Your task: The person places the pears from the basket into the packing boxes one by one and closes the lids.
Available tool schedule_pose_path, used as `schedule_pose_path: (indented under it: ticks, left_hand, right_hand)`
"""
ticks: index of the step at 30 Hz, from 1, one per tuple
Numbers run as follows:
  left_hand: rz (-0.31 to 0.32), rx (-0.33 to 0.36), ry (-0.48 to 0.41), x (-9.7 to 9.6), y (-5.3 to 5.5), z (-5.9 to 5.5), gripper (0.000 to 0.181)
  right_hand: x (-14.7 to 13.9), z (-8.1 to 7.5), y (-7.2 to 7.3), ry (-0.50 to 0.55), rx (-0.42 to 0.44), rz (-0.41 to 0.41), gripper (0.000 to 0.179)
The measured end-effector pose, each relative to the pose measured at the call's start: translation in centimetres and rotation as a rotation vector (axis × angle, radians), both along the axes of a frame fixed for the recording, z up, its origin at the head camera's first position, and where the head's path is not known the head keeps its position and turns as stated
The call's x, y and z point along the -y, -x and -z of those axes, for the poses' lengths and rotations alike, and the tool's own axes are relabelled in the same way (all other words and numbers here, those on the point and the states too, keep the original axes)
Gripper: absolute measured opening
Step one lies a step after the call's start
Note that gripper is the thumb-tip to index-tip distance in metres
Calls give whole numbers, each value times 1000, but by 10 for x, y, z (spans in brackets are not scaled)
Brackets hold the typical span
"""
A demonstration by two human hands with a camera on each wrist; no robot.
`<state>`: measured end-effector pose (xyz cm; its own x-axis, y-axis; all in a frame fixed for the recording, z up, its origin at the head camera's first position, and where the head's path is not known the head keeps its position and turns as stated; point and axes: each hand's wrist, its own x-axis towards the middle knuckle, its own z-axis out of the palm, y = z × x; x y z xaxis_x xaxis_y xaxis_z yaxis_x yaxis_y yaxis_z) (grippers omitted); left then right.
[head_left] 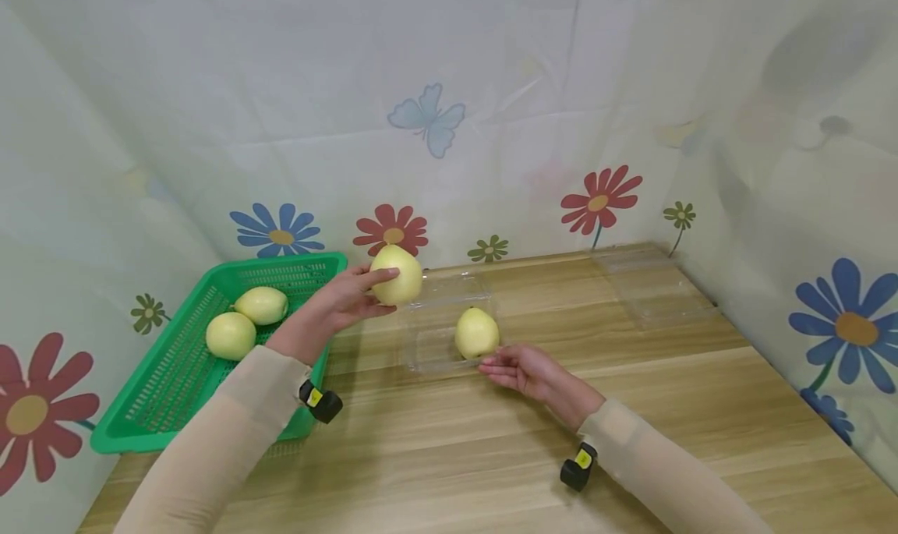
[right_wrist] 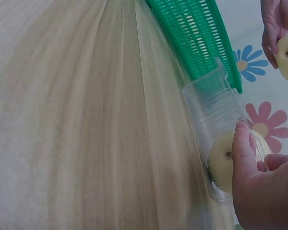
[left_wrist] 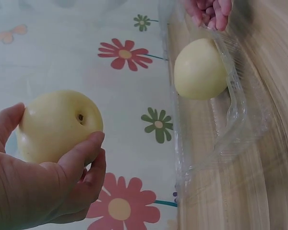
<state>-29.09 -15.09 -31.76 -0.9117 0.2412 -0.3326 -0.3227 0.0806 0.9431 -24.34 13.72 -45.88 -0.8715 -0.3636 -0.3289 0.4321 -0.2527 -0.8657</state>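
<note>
My left hand (head_left: 344, 296) grips a pale yellow pear (head_left: 397, 275), raised above the table near the back wall. The left wrist view shows the thumb and fingers around this pear (left_wrist: 57, 127), with the dimple in its end visible. A clear plastic box (head_left: 429, 347) rests on the wooden table, just right of and below the raised pear. Inside it, toward the right end, sits another pear (head_left: 477, 334). My right hand (head_left: 526, 374) pinches the near rim of the box by that pear, thumb (right_wrist: 244, 148) on the outer side.
To the left stands a green slatted basket (head_left: 115, 442) with two pears, one pear (head_left: 231, 336) in front of the other pear (head_left: 262, 305). A second clear plastic container (head_left: 655, 284) lies at the back right of the table (head_left: 449, 456). A flower-printed sheet (head_left: 337, 167) covers the walls.
</note>
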Motion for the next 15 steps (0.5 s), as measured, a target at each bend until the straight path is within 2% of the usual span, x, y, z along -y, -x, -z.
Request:
schedule_pose_path:
  ticks: [9, 15]
  left_hand:
    - [14, 12, -24, -13, 2, 16, 67]
    - [8, 37, 11, -22, 1, 26, 67]
  right_hand:
    - [-1, 1, 1, 1, -2, -3, 30]
    - [-1, 0, 0, 1, -3, -6, 29]
